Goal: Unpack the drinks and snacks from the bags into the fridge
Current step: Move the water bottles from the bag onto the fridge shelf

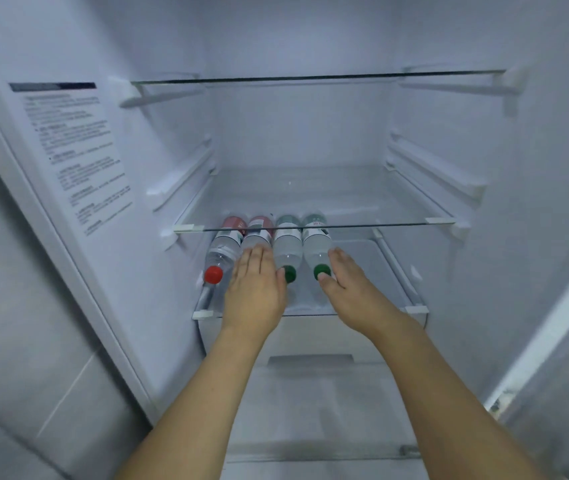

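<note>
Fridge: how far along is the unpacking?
Done: four bottles lie side by side on the lower shelf. In hand: left hand rests flat on the second bottle; right hand touches the rightmost. Left: no snacks visible; bags out of view.

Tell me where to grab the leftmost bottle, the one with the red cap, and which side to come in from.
Take the red-cap bottle by its neck, just behind the red cap, coming from the open front of the fridge. It lies on its side with the cap toward you; the fridge wall crowds its left, another bottle its right, and the glass shelf covers its body.
</note>
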`<state>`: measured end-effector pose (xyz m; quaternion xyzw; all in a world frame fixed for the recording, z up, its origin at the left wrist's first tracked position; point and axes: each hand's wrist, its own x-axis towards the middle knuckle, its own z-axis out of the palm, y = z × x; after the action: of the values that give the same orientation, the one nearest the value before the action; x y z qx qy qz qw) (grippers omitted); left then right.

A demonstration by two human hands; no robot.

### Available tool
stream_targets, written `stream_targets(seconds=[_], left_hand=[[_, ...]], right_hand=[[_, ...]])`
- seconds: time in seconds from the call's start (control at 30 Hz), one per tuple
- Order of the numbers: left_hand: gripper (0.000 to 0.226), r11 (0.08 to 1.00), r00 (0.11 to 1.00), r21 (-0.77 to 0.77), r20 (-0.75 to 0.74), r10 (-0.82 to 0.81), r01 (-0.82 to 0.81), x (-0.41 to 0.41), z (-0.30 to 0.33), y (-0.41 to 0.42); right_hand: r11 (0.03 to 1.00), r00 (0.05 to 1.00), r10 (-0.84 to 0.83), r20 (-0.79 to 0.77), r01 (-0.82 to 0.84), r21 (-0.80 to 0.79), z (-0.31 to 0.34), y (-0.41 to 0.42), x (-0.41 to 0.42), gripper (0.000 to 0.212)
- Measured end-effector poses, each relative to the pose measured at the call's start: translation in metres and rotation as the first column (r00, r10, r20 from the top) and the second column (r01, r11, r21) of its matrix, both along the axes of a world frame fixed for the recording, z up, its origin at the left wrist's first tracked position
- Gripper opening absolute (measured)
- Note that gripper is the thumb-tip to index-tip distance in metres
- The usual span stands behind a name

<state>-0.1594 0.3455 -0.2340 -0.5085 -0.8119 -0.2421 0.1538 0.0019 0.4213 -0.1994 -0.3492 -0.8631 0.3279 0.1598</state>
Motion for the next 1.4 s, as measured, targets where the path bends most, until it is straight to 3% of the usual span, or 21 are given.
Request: stream_targets(seconds=[0.17, 0.57, 0.93, 1.4], left_hand=[[0.062, 0.998, 0.998, -0.032, -0.047, 0.052, -0.054, 0.011, 0.012, -0.041], [0.055, 0.978, 0.983, -0.103, 0.022, 0.183, -0.180, 0.019, 0.036, -0.125], [0.054, 0.978, 0.981, -0.113, 0.068, 0.183, -0.174, 0.028, 0.050, -0.174], [0.054, 0.879, 0.892, -0.167, -0.014, 0.451, -0.447, 0.075, 0.073, -0.264]], right_hand=[[0.992, 0.992, 0.042, 0.119, -0.055, 0.113, 0.011, -0.020, 0.010, 0.060], [0.934, 0.947, 0.211, 0.244, -0.268, 0.235, 0.026, -0.070, -0.014, 0.063], [0.867, 0.889, 0.348, 0.298, -0.426, 0.257, 0.040, -0.097, -0.039, 0.064], [0.701, 0.732, 0.564, 0.383, -0.669, 0.246, 0.052, -0.163, -0.043, 0.064]])
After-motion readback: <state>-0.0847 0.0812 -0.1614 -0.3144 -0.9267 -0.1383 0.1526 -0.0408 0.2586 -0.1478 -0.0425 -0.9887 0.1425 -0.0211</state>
